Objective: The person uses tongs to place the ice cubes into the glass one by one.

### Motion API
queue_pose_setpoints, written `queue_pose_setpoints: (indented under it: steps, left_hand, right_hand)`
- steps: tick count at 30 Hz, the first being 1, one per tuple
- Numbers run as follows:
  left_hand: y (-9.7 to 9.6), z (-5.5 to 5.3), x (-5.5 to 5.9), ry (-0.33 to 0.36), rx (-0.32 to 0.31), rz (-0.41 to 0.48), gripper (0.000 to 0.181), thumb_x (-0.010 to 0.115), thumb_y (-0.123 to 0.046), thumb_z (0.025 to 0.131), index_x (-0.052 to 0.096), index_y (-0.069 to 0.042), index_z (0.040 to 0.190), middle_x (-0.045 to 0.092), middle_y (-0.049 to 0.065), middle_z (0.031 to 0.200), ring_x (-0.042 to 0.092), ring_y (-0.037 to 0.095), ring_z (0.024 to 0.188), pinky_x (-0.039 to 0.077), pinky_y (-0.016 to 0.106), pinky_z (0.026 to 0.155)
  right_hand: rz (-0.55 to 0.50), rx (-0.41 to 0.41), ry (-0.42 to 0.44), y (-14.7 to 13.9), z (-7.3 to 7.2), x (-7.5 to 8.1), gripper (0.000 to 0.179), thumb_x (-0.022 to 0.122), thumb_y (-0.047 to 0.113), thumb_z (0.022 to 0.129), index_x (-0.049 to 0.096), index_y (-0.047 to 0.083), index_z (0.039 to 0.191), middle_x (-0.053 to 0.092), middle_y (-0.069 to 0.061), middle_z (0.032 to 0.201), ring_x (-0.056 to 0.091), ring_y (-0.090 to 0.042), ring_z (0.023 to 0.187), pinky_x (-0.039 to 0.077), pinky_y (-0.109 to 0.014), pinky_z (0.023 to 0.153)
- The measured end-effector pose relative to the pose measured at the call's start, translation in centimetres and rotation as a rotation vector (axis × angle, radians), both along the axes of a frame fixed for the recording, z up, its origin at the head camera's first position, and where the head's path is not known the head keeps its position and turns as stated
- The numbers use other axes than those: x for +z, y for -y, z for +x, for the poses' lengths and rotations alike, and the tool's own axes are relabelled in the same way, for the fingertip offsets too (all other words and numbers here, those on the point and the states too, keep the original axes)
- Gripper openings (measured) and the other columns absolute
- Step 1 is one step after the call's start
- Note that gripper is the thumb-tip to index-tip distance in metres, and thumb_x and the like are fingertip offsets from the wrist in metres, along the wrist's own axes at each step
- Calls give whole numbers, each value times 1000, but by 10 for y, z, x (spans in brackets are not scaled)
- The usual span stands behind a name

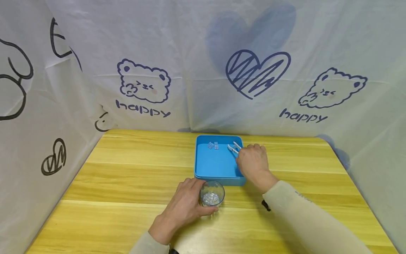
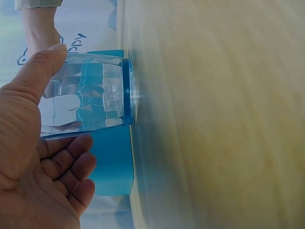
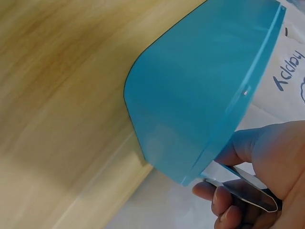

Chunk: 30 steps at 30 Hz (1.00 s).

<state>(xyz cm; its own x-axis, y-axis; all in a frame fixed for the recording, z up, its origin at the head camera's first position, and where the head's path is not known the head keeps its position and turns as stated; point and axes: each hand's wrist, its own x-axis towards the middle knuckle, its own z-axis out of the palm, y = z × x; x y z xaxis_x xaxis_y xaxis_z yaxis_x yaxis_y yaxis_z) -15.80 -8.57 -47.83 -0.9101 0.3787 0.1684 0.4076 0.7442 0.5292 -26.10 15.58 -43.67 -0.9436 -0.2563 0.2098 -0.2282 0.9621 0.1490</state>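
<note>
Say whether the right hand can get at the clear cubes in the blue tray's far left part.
Probably yes: the right hand holds tongs over the blue tray, right of the clear cubes, with only bare tray showing between. The left hand, at the glass tumbler, is out of the way.

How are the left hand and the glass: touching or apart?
Touching. The left wrist view shows the left hand gripping the glass, its thumb against the side.

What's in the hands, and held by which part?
Left hand: glass, by its sides, between thumb and fingers. Right hand: white tongs, by the arms behind the tips; can't tell whether the tips grip a clear cube.
</note>
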Motion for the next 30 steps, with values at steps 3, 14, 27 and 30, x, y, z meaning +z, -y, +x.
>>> queue_pose_setpoints:
  steps: [3,14,27,30]
  left_hand:
    - [0,0,0,-2,1,-1,82,92,-54,76,61,-13,140,67,2,131,58,21,113,46,44,99]
    - [0,0,-1,-8,-4,-3,86,92,-57,75,60,-14,142,66,1,133,58,20,114,46,44,101]
    - [-1,0,0,-11,-3,-9,85,93,-54,75,61,-12,142,67,2,132,59,21,112,47,45,100]
    - [-1,0,0,-9,-5,0,86,93,-53,75,60,-12,143,68,2,133,59,21,112,47,45,99]
  right_hand:
    - [-19,-1,4,-1,2,0,46,66,23,98,54,10,56,58,-9,66,57,-29,69,49,-42,66]
    - [-166,112,-47,-10,16,-4,43,69,18,92,45,14,57,44,-2,59,46,-24,60,42,-38,59]
    - [-186,96,-17,-15,14,-3,40,68,17,92,47,12,58,45,-4,61,45,-24,60,39,-37,58]
    - [-184,99,-16,-15,13,-3,40,69,17,92,48,12,58,45,-4,61,45,-24,60,40,-37,58]
